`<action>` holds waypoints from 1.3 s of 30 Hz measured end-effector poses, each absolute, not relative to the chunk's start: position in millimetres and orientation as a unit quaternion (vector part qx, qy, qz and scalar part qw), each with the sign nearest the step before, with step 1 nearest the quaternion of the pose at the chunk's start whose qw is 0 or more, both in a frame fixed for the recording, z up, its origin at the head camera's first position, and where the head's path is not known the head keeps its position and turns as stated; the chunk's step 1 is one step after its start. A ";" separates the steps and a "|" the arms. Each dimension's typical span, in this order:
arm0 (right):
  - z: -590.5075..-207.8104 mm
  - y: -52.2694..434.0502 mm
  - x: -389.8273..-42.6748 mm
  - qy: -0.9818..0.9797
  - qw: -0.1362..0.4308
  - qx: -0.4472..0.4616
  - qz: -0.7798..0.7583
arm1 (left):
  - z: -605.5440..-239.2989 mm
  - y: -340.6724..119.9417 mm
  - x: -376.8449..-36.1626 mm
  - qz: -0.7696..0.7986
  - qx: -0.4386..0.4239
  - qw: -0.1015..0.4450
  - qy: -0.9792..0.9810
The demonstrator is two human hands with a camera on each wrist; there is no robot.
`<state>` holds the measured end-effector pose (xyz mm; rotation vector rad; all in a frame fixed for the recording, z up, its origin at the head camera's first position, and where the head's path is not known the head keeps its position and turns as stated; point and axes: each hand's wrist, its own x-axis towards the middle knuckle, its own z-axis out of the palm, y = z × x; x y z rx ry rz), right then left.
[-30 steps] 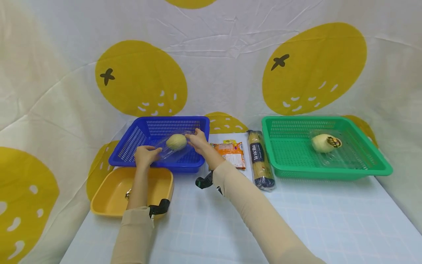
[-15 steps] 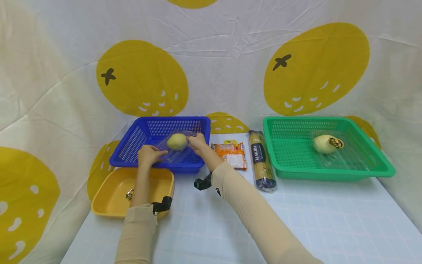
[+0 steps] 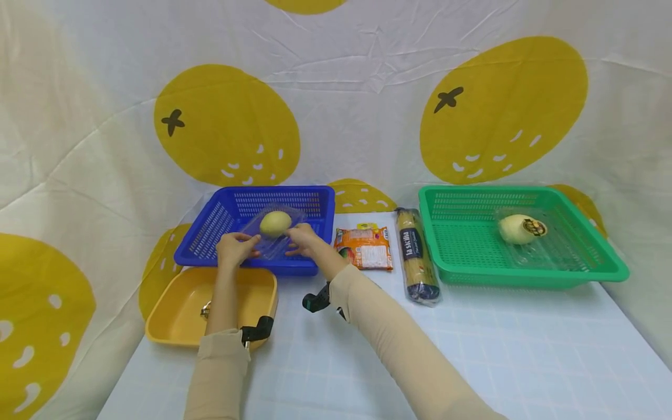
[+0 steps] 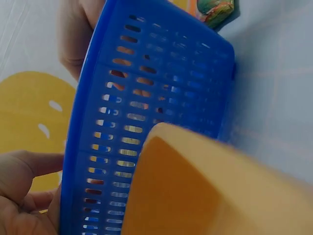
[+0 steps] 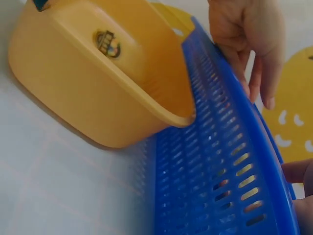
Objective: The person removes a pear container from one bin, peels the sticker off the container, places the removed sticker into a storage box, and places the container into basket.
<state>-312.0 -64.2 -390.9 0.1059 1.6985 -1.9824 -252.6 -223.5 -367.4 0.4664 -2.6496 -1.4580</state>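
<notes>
A pale yellow oval fruit (image 3: 275,224) lies in a clear plastic bag (image 3: 269,246) inside the blue basket (image 3: 210,261). At the bag's near left edge, my left hand (image 3: 236,249) pinches the plastic between bent fingers and thumb. My right hand (image 3: 306,240) reaches over the basket's front rim from the right, thumb and index finger apart, fingertips at the bag beside the fruit. From the left wrist, the rim of the blue basket (image 4: 80,127) partly covers my left hand (image 4: 24,196). Much of my right hand (image 5: 303,196) is hidden or cut off in its own wrist view.
A yellow basin (image 3: 170,326) stands under my left forearm. Right of the blue basket lie an orange packet (image 3: 370,249) and a pasta pack (image 3: 415,256). The green basket (image 3: 504,273) holds a second pale fruit (image 3: 514,229) with a dark sticker, in clear plastic.
My right hand has come from the fruit's right side round to its near side. The fruit and bag have shifted slightly left and away. My left hand has barely moved.
</notes>
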 end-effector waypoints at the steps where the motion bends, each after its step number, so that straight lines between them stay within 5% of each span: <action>1: -391.9 -65.2 -312.4 0.628 0.264 0.040 -0.731 | -368.1 -223.2 -251.7 -0.475 0.154 0.052 -0.865; 6: -393.5 -69.0 -312.6 0.635 0.254 0.049 -0.727 | -370.6 -221.9 -249.9 -0.481 0.163 0.085 -0.857; 14: -397.2 -65.8 -318.5 0.652 0.261 0.032 -0.712 | -375.5 -227.0 -251.4 -0.583 0.147 0.048 -0.798; 23: -395.3 -60.9 -319.5 0.743 0.313 -0.084 -0.586 | -379.2 -222.9 -247.6 -0.603 0.129 0.102 -0.781; 39: -376.9 -23.6 -301.7 0.704 0.210 -0.134 -0.665 | -386.6 -220.1 -242.1 -0.618 0.106 0.140 -0.766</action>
